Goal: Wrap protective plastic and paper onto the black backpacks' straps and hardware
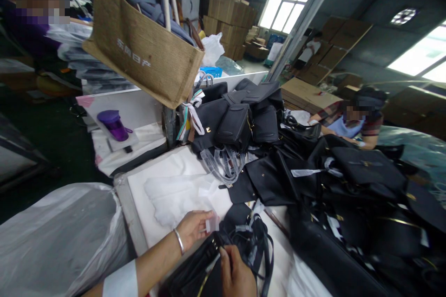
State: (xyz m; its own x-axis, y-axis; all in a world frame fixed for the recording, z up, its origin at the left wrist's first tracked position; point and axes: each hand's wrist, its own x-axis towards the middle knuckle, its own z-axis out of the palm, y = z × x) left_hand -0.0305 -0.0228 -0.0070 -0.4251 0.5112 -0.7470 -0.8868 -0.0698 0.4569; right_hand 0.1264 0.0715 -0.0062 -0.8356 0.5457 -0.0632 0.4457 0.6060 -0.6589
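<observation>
In the head view, the left hand (pixel 193 231) pinches a small clear piece (pixel 212 224) between thumb and fingers, just above the black bag (pixel 190 269). The right hand (pixel 237 271) grips the bag's upper edge, thumb on top, with a gold zip (pixel 205 281) showing beside it; whether the zip stands open, I cannot tell.

As for progress, the work on this bag looks partway to me: the clear piece is apart from the table and in the fingers, and the straps (pixel 267 250) lie loose to the right. A pale wrap (pixel 167 199) lies flat on the table (pixel 139 185), not around the bag. More bags are heaped behind (pixel 240 123) and to the right (pixel 369 167), some with pale wrapping on their straps; how many are finished does not show.

The bag lies at the near edge of the view, right under the right hand and just below and to the right of the left
</observation>
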